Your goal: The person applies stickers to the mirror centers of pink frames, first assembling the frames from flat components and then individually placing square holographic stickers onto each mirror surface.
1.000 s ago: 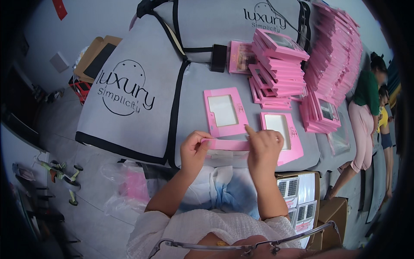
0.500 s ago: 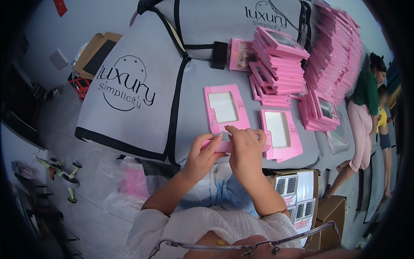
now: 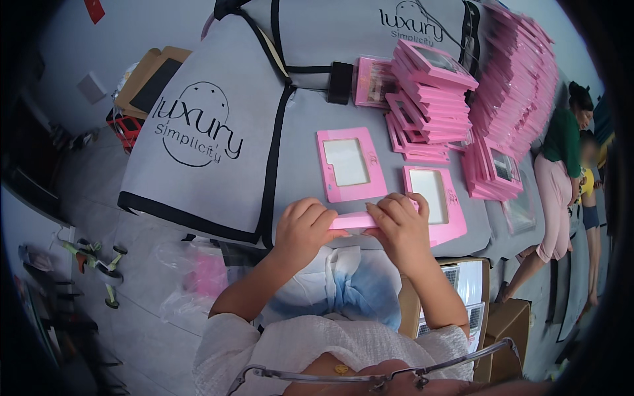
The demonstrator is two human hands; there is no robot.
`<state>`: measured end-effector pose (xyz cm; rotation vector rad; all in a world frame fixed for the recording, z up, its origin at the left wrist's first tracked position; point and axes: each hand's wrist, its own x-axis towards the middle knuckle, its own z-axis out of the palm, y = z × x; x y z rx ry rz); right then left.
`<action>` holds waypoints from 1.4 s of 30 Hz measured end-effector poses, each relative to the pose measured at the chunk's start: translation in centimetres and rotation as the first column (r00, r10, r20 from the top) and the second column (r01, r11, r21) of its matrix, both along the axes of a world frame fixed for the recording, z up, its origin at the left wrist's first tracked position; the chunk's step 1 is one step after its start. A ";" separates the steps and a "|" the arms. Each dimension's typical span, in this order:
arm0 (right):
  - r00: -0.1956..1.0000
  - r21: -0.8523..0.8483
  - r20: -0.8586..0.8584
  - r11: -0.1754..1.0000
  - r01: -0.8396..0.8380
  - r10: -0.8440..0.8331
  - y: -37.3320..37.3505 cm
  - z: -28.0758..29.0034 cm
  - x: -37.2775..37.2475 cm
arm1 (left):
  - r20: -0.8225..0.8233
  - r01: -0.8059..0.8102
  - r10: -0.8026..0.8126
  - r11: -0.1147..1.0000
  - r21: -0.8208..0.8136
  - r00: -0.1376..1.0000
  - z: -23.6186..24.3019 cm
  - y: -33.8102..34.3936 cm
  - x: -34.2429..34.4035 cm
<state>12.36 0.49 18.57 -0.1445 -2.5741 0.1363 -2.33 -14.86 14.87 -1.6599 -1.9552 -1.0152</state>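
Note:
A flat pink cardboard box (image 3: 352, 221) is held edge-on at the near edge of the grey cushion. My left hand (image 3: 305, 230) grips its left end, and my right hand (image 3: 400, 228) is closed around the other end; most of it is hidden by my fingers. Just beyond them, a pink window box (image 3: 374, 188) lies flat, its window showing white. Another pink window box (image 3: 454, 228) rests to the right, close to my right hand and partly covered by it.
Behind stand a stack of pink boxes (image 3: 429, 122) and a taller leaning pile (image 3: 516, 79). A black phone-like object (image 3: 340, 82) lies beside a pink box (image 3: 375, 79). Below right is an open carton (image 3: 487, 284) with packaged cards. At right a person (image 3: 560, 158) stands beside another person.
My hands have moved apart to the two ends of the pink box, which now shows as a longer narrow edge. The other boxes lie as before; the view has shifted slightly.

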 end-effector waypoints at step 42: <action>0.998 -0.077 -0.040 0.996 -0.041 0.038 -5.6 1.2 0.7 | 0.618 0.087 -0.139 0.990 0.114 0.774 -3.8 -2.2 1.0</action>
